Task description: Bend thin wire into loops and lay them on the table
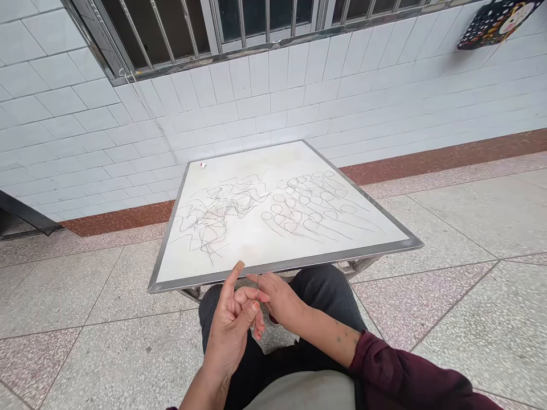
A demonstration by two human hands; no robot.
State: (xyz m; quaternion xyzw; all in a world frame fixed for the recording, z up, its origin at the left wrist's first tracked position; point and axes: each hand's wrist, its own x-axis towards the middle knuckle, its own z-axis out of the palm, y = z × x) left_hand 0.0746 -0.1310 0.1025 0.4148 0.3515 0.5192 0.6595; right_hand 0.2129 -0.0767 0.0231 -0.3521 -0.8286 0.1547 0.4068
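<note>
- We saw a white square bench (277,171) with a grey metal rim, tilted in view by the head camera, and we took it as our landmark.
- Just in front of the bench's near edge, our left hand (231,333) was raised with its index finger pointing up and the other fingers (248,296) partly curled; we could not tell whether they gripped anything.
- Beside it, also in front of the near edge, our right hand (277,299) had its fingers (260,279) closed in a pinch on a thin pale strand (257,304), which hung down between both hands; we could not tell if it was thread or wire.
- On the bench top, thin dark tangled lines (213,216) lay to the left, and rows of dark loops with long tails (307,205) lay to the right; we could not tell whether they were drawn or laid there.
- At the bench's far left corner sat a tiny red-and-white object (203,165), too small to name.
- Below the near edge were dark trousers (320,290), and a maroon sleeve (405,370) covered the right forearm.
- Behind the bench rose a white tiled wall (277,85) with a barred window (256,23) above it.
</note>
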